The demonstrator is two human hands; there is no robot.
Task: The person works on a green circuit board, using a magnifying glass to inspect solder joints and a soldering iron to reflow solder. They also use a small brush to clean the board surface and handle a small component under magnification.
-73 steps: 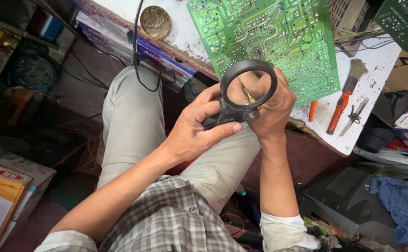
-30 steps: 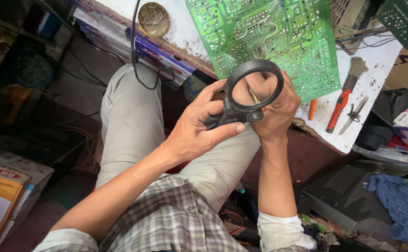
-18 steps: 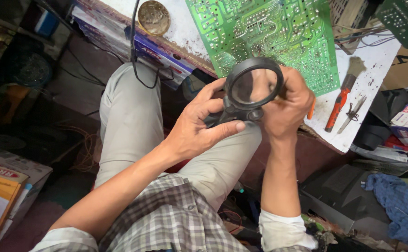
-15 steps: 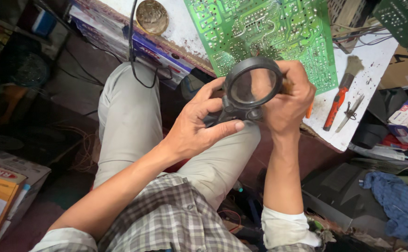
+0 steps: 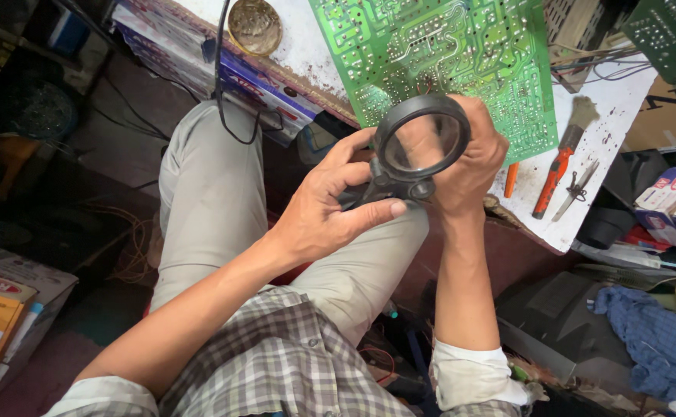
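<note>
Both hands held 1 black-rimmed magnifying glass [image 5: 421, 143] above the person's lap, at the near edge of the white workbench [image 5: 307, 46]. The left hand [image 5: 324, 208] pinched its handle between thumb and fingers; the right hand [image 5: 469, 158] cupped the rim from behind. A green circuit board [image 5: 438, 54] lay just beyond, an orange-handled brush [image 5: 560, 158] beside it.

Magnifier [image 5: 419, 147] handle buried under left hand [image 5: 324, 220]. Right hand [image 5: 469, 158] fingers wrap behind the lens, seen only smeared through the glass. Above the magnifier, green circuit board [image 5: 446, 58] runs off the top edge; solder joints too fine to read.
</note>
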